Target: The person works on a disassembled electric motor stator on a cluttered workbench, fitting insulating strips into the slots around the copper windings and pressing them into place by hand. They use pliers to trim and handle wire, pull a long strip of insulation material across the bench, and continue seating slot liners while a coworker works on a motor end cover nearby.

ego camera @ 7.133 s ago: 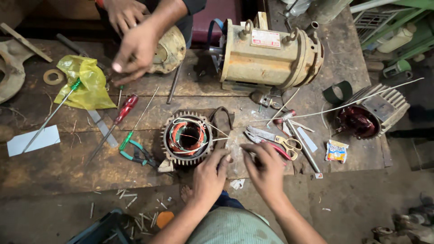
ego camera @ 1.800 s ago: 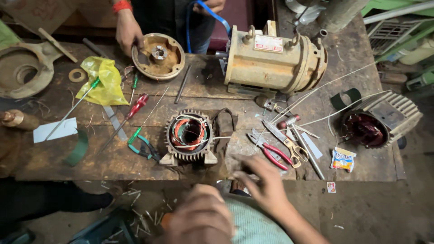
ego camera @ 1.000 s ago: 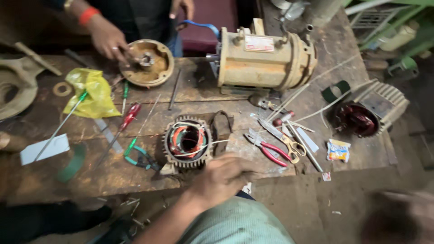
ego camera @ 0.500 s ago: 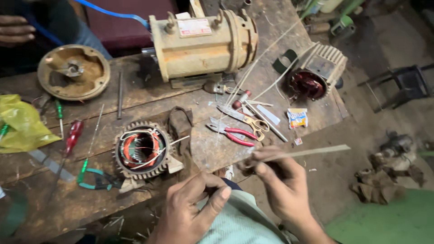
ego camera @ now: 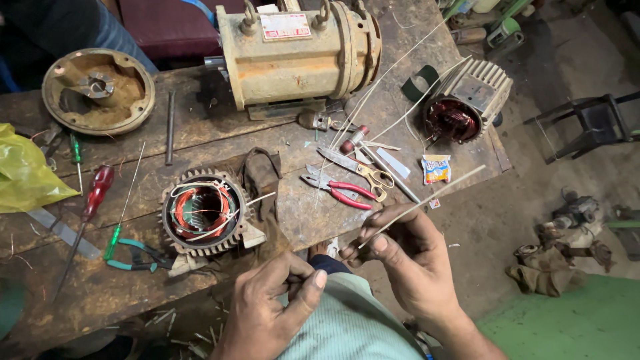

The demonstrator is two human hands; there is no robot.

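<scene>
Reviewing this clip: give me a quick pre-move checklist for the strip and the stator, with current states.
1. Strip pinched in right hand: ok.
2. Left hand on the strip: not ok, apart from it, fingers curled.
3. Stator upright on the bench, opening facing up: ok.
4. Stator within reach, just ahead of the left hand: ok.
5. Scissors and pliers lying beside the stator: ok.
6. Which slot the strip suits: cannot tell.

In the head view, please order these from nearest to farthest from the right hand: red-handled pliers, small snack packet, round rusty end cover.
From the right hand:
1. Red-handled pliers, just above it on the bench.
2. Small snack packet, up near the bench's right edge, slightly farther.
3. Round rusty end cover, far upper left.
</scene>
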